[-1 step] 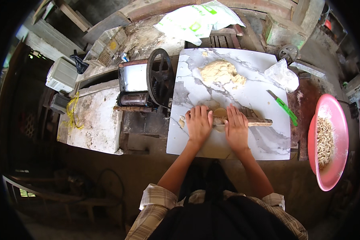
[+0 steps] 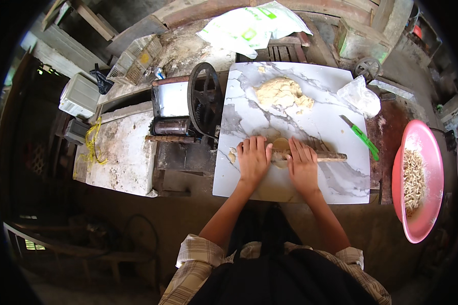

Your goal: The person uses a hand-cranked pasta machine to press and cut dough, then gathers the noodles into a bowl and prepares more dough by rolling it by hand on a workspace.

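Note:
A wooden rolling pin (image 2: 332, 156) lies crosswise on a white marble-patterned board (image 2: 343, 178). My left hand (image 2: 254, 160) rests over its left part, fingers stretched forward past the wood. Over the pin's middle lies my right hand (image 2: 303, 169), its fingers also extended and flat. Between the hands, under the pin, a thin round of dough (image 2: 281, 144) shows in part. Farther up the board sits a large lump of pale dough (image 2: 279, 92) with crumbly pieces at its right. A small dough scrap (image 2: 232, 157) is beside my left hand.
A green-handled utility knife (image 2: 362, 138) and a clear plastic bag (image 2: 360, 96) lie at the board's right. Beyond them stands a pink basin (image 2: 431, 173) holding twisted dough pieces. A roller machine with a black handwheel (image 2: 204, 101) borders the left. A white-green sack (image 2: 254, 28) lies behind.
The rolling pin has shifted a touch toward me, and my right hand slightly to the right. A little more of the dough round shows between my hands.

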The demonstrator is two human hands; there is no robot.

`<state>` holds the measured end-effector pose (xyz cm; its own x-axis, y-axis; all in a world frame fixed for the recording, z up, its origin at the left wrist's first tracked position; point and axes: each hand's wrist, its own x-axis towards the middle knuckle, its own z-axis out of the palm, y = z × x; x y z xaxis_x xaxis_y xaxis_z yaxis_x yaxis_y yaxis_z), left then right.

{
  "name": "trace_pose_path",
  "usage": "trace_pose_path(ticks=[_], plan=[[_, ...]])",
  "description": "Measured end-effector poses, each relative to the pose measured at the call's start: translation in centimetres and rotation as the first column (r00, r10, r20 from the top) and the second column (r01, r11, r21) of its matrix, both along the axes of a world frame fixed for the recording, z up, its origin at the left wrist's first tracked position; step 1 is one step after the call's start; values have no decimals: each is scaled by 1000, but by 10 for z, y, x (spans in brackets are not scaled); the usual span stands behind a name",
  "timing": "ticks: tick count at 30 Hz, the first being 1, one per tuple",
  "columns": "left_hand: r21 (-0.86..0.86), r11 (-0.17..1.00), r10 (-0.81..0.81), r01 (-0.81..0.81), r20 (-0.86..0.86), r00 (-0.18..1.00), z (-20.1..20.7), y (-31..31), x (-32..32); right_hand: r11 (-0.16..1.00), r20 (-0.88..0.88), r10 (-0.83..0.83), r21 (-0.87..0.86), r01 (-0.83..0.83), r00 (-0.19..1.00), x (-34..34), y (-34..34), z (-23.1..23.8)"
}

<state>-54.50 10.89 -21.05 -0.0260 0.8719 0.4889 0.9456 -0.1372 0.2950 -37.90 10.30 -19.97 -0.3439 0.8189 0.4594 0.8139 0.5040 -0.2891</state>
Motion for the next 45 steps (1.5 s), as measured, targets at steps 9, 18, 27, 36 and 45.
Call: trace_pose_path(ticks=[9,18,27,36,45], plan=[[-152,974,-150,169,133,980,21,-6,-27,975,42,220,-47,-218,975,37,12,27],[-196,978,70,-67,4,998,26,-17,-1,976,1,34,-216,-33,999,24,17,19],[-170,971,176,-170,21,984,1,28,1,951,114,-307,78,300,945,-15,52,6],[-164,978,134,-130,16,991,12,23,10,978,171,-204,88,191,964,-2,58,-2],[-137,983,124,-124,-11,992,6,-8,11,978,174,-207,-4,211,963,-4,22,-7]])
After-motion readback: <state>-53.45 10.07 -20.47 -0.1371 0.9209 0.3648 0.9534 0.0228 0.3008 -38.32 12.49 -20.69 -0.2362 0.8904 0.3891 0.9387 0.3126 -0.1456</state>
